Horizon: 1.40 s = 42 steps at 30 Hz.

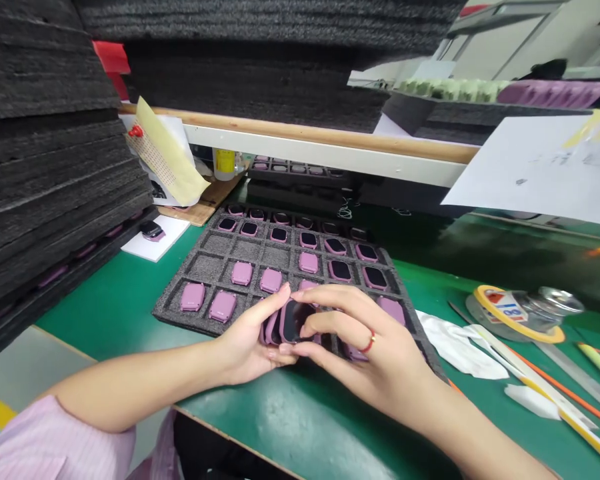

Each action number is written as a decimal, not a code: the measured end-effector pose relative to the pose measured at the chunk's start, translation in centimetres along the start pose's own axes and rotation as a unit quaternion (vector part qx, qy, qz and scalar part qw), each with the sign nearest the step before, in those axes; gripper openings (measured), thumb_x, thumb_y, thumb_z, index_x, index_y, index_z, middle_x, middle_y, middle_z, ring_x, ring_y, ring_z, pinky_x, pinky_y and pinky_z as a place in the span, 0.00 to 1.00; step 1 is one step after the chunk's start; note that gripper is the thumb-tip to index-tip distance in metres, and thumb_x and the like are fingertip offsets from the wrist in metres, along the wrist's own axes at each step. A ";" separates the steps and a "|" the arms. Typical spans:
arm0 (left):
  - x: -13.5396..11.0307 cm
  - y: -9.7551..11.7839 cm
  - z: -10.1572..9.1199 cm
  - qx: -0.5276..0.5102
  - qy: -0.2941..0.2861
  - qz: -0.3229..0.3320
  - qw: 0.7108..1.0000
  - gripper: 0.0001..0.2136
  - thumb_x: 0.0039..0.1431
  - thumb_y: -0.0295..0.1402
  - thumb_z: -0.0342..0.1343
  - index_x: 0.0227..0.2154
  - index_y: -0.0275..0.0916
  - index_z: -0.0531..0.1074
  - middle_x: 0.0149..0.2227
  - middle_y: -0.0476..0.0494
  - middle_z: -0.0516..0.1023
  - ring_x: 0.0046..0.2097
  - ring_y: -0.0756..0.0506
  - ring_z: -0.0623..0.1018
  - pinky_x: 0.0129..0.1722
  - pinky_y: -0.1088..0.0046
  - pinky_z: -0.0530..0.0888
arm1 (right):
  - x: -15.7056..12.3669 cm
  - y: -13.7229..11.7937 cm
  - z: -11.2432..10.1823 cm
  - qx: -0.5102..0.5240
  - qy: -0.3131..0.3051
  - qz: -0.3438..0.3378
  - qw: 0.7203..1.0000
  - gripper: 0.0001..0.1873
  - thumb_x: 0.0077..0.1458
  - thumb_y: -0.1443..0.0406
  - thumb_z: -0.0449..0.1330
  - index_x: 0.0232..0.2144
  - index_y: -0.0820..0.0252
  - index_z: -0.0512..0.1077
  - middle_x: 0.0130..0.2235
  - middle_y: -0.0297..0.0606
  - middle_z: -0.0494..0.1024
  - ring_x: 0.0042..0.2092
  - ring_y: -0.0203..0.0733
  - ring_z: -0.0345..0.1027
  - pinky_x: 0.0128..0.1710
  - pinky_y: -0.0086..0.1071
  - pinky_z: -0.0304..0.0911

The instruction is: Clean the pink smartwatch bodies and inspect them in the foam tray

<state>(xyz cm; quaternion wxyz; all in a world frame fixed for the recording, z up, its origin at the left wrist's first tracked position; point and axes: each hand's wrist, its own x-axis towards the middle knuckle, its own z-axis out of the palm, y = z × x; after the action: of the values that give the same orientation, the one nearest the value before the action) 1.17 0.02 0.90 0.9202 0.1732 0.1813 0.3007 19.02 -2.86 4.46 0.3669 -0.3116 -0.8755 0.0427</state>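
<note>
My left hand [244,345] is closed around a few purple smartwatch bodies held side by side, their edges showing between its fingers. My right hand [380,340], with a red ring on one finger, grips the front smartwatch body [293,323] by its edges; its black screen faces me. Both hands are over the near edge of a black foam tray [206,267]. In the tray's compartments lie purple watch bodies, some with the plain purple side up, like the one [223,305] at the near left, others with a dark screen up, like the one [375,277] at the right.
A dark-screened watch [151,230] lies on a white pad [166,241] at the left. Stacked foam trays [55,167] rise beside it. On the right are a glass bottle with a metal top [525,312], a white cloth [460,343] and several long tools. A shelf [320,143] crosses above.
</note>
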 end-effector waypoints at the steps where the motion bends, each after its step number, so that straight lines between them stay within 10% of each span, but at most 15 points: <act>1: 0.0 0.0 -0.1 -0.001 -0.003 -0.002 1.000 0.17 0.59 0.45 0.63 0.31 0.33 0.75 0.24 0.49 0.73 0.19 0.57 0.68 0.15 0.87 0.55 | 0.0 0.1 0.3 0.002 0.014 0.001 1.000 0.04 0.61 0.66 0.64 0.38 0.57 0.72 0.49 0.44 0.80 0.51 0.45 0.75 0.54 0.42 0.71; 8: 0.1 0.0 0.2 0.025 -0.003 -0.015 1.000 0.19 0.60 0.47 0.62 0.30 0.31 0.75 0.25 0.46 0.74 0.19 0.57 0.67 0.16 0.85 0.54 | 0.4 0.3 0.2 0.051 0.113 0.063 0.990 0.05 0.60 0.71 0.63 0.34 0.55 0.74 0.38 0.38 0.83 0.41 0.42 0.79 0.44 0.37 0.76; 13: -0.1 0.2 0.6 0.038 -0.005 -0.019 0.999 0.21 0.56 0.48 0.65 0.36 0.31 0.79 0.32 0.39 0.81 0.19 0.57 0.67 0.16 0.82 0.54 | 0.2 0.1 -0.7 0.181 0.263 0.204 0.925 0.06 0.62 0.69 0.62 0.32 0.53 0.72 0.38 0.35 0.83 0.32 0.36 0.80 0.36 0.31 0.78; 21: -0.5 0.4 0.7 0.074 0.002 -0.004 0.997 0.23 0.56 0.51 0.62 0.34 0.30 0.79 0.31 0.40 0.80 0.18 0.57 0.65 0.19 0.79 0.57 | -1.0 0.6 0.9 0.172 0.043 0.141 0.974 0.32 0.52 0.60 0.72 0.56 0.52 0.67 0.55 0.43 0.75 0.59 0.48 0.71 0.60 0.45 0.70; 32: -0.4 0.2 0.7 0.070 -0.036 -0.005 0.997 0.20 0.54 0.48 0.66 0.36 0.33 0.79 0.31 0.42 0.81 0.16 0.57 0.65 0.15 0.79 0.49 | -1.3 0.5 0.4 0.148 0.051 0.101 0.982 0.38 0.55 0.62 0.70 0.64 0.52 0.61 0.62 0.46 0.70 0.64 0.53 0.65 0.64 0.50 0.65; 36: -0.5 0.3 0.8 0.083 -0.056 -0.003 0.995 0.20 0.57 0.48 0.63 0.35 0.32 0.78 0.28 0.44 0.77 0.16 0.58 0.62 0.15 0.79 0.48 | -2.1 0.1 -1.2 0.073 0.121 0.063 0.988 0.31 0.57 0.73 0.65 0.60 0.45 0.70 0.53 0.36 0.80 0.52 0.46 0.77 0.54 0.40 0.76; 42: -0.7 0.3 0.8 0.089 -0.041 -0.014 0.995 0.21 0.56 0.50 0.63 0.36 0.33 0.77 0.22 0.50 0.70 0.16 0.58 0.60 0.15 0.80 0.48 | -3.0 -1.3 -1.6 0.057 0.029 0.056 0.996 0.23 0.66 0.66 0.54 0.59 0.39 0.71 0.47 0.32 0.84 0.47 0.48 0.81 0.48 0.40 0.79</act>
<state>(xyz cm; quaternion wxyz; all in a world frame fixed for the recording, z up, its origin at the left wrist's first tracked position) 0.87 -0.36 1.86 0.9119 0.2639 0.1719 0.2632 21.05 -5.94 4.16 0.4066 -0.3393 -0.8418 0.1041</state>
